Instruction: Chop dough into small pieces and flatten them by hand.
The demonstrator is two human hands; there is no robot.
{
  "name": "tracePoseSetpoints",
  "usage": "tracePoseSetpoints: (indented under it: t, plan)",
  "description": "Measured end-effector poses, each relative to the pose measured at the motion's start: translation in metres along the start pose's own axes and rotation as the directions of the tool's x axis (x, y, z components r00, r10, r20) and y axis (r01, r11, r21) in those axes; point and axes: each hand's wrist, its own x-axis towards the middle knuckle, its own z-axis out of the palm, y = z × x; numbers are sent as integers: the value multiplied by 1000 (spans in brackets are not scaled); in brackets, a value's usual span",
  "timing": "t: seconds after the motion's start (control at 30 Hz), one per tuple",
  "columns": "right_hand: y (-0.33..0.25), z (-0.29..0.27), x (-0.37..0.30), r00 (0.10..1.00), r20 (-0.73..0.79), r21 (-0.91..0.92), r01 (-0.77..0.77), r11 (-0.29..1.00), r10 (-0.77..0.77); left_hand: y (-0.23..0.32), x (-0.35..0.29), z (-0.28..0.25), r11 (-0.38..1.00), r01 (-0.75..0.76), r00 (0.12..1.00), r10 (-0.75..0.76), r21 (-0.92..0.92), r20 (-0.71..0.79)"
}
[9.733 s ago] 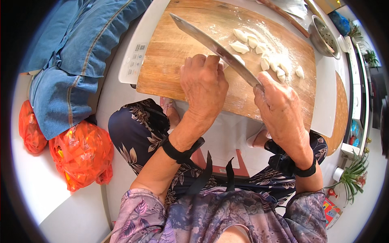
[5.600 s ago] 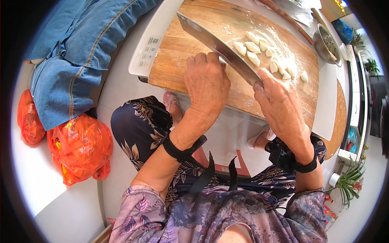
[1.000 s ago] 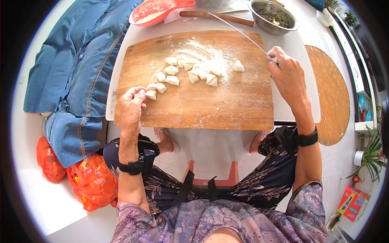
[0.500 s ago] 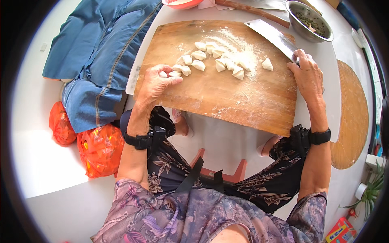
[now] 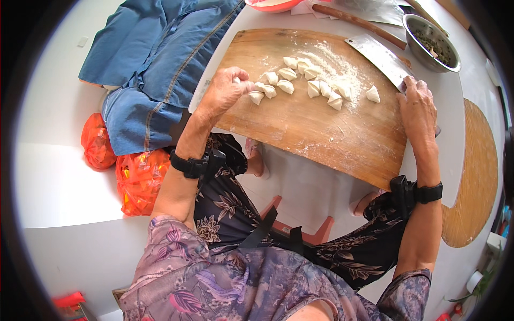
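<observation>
Several small white dough pieces (image 5: pixel 286 86) lie in a loose group on the floured wooden board (image 5: pixel 310 131). One dough piece (image 5: pixel 373 94) sits apart, toward the right. My left hand (image 5: pixel 225 92) is closed at the board's left side, a bit of white dough showing between thumb and fingers. Just beside its thumb rests another dough piece (image 5: pixel 256 97). At the right edge my right hand (image 5: pixel 419 115) wraps the handle of a cleaver (image 5: pixel 378 58). The blade lies flat over the board's far right corner, and most of the handle is hidden under my fingers.
Beyond the board are a wooden rolling pin (image 5: pixel 358 25) and a steel bowl (image 5: pixel 431 43) of chopped green filling. A round wooden board (image 5: pixel 471 176) stands at the right. Blue denim cloth (image 5: pixel 144 80) and red plastic bags (image 5: pixel 140 182) are at the left.
The view has shifted, so the board appears farther right and slightly lower. My left hand has lifted and turned with its dough piece, away from the others. My right hand remains on the cleaver.
</observation>
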Motion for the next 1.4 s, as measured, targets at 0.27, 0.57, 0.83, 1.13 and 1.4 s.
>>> tracePoseSetpoints:
  t: [0.27,0.57,0.83,1.13,1.4]
  plan:
    - [5,4,-6,999,-46,66,7,998,-4,70,27,34,954,-286,939,260,92,224]
    - [-3,10,-6,995,-91,139,-34,990,47,91,60,87,671,-658,753,573,343,323]
    - [2,12,-6,996,-51,150,-71,986,80,110,79,77,626,-719,693,611,302,384]
    - [-1,10,-8,997,-42,140,-64,988,71,76,218,-14,582,-551,790,594,598,150]
    - [-7,12,-8,995,-52,120,-76,990,83,33,330,-39,502,-379,848,526,777,74]
